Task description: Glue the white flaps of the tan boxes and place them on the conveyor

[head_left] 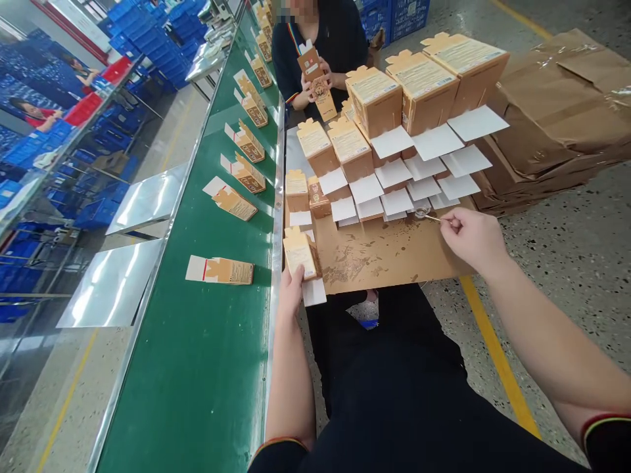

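My left hand (290, 292) grips a small tan carton (300, 251) with an open white flap, at the near left edge of the brown cardboard sheet (389, 253). My right hand (470, 233) pinches a thin metal tool (428, 214) whose round tip rests on the sheet near the cartons. Rows of open tan cartons (394, 112) with white flaps stand on the sheet beyond both hands.
A green conveyor belt (207, 355) runs along my left, carrying several flat-lying cartons (220, 270). A person in dark clothes (320, 46) across the sheet holds a carton. Brown wrapped bundles (562, 112) lie at the right. Blue crates are stacked at far left.
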`<state>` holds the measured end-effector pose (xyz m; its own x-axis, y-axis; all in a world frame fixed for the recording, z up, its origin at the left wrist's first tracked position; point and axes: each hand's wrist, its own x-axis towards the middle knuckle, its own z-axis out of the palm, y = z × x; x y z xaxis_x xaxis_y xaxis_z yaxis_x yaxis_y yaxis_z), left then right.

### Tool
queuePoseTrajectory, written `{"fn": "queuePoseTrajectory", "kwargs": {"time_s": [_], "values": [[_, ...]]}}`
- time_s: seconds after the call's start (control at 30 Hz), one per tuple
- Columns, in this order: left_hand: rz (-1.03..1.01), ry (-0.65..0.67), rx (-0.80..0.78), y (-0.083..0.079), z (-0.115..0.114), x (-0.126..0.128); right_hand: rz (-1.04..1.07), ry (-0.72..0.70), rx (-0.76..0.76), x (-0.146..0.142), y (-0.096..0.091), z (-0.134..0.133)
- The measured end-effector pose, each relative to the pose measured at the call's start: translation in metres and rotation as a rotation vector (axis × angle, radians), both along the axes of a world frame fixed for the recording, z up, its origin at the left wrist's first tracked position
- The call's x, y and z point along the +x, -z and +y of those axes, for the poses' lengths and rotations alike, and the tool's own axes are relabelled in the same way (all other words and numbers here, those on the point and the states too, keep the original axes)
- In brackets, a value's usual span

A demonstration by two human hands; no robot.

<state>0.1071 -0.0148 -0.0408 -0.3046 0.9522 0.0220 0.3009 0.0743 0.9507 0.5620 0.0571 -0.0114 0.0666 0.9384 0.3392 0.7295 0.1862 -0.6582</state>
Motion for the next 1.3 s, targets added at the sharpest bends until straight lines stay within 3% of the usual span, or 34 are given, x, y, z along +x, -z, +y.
{"fn": "queuePoseTrajectory", "kwargs": {"time_s": [0.13,0.23,0.37,0.47,0.57,0.67,0.73,0.83,0.93,1.03,1.13,1.3], "values": [[-0.337,-0.048,-0.206,-0.009,-0.058,0.002,-0.100,-0.097,-0.038,0.002,0.000,0.034],[-0.473,-0.043,-0.226,-0.022,-0.077,0.005,-0.110,-0.137,-0.065,0.000,0.005,0.053],[-0.497,-0.009,-0.108,-0.026,-0.063,0.021,-0.075,-0.144,-0.086,0.005,0.003,0.057],[-0.425,-0.080,0.030,-0.016,-0.037,0.037,0.005,-0.093,-0.025,-0.003,-0.001,0.032],[-0.351,-0.060,0.043,-0.001,-0.011,0.046,0.104,-0.125,-0.012,-0.041,0.002,-0.015],[-0.311,-0.015,0.015,0.012,0.004,0.047,0.156,-0.342,-0.044,-0.100,0.017,-0.057],[-0.280,-0.015,0.015,0.016,0.008,0.046,0.131,-0.434,-0.042,-0.134,0.031,-0.070],[-0.250,-0.011,0.026,0.017,0.006,0.045,0.045,-0.447,-0.026,-0.160,0.052,-0.070],[-0.258,-0.019,0.052,0.017,0.004,0.050,-0.028,-0.469,-0.013,-0.163,0.064,-0.065],[-0.246,-0.066,0.115,0.021,0.003,0.062,-0.038,-0.534,-0.006,-0.159,0.065,-0.067],[-0.203,-0.071,0.168,0.025,-0.002,0.077,0.039,-0.546,-0.008,-0.151,0.057,-0.077],[0.005,-0.049,0.142,0.020,-0.017,0.094,0.194,-0.375,-0.057,-0.121,0.037,-0.095]]}}
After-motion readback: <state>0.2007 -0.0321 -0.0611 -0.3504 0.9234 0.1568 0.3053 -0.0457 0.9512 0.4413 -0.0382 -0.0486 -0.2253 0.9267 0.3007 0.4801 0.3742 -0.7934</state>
